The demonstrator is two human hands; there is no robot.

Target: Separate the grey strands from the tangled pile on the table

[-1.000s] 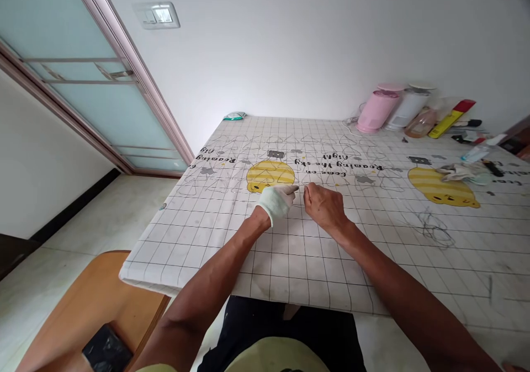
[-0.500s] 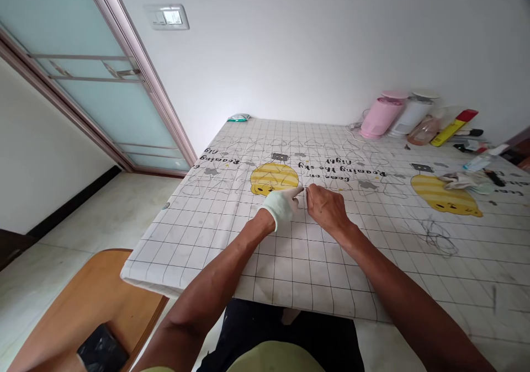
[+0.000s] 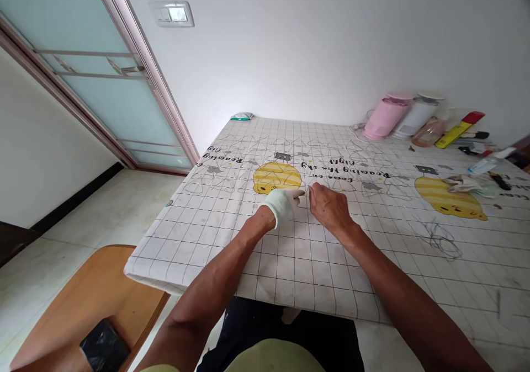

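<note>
My left hand (image 3: pixel 282 202), in a pale green glove with grey fingertips, is closed in a pinch above the tablecloth. My bare right hand (image 3: pixel 328 203) is curled, thumb against forefinger, just right of the left fingertips with a small gap between. Whatever is between the fingers is too small to make out. Beyond the hands, several thin bent wire pieces (image 3: pixel 285 143) lie spread over the checked tablecloth (image 3: pixel 199 239), some over its yellow bear print. A loose tangle of thin wire (image 3: pixel 441 239) rests to the right.
Along the wall at right stand a pink cylinder (image 3: pixel 386 118) and a white cylinder (image 3: pixel 416 115), near a bottle (image 3: pixel 429 132) and a yellow-red box (image 3: pixel 459 130). A crumpled glove (image 3: pixel 472 185) lies closer. At the far left corner is a green-white packet (image 3: pixel 242 116). A wooden chair (image 3: pixel 99 283) holds a black object (image 3: pixel 104 345).
The view has shifted slightly. The fingertips of my two hands are a little further apart, and both hands stay at nearly the same place over the table.
</note>
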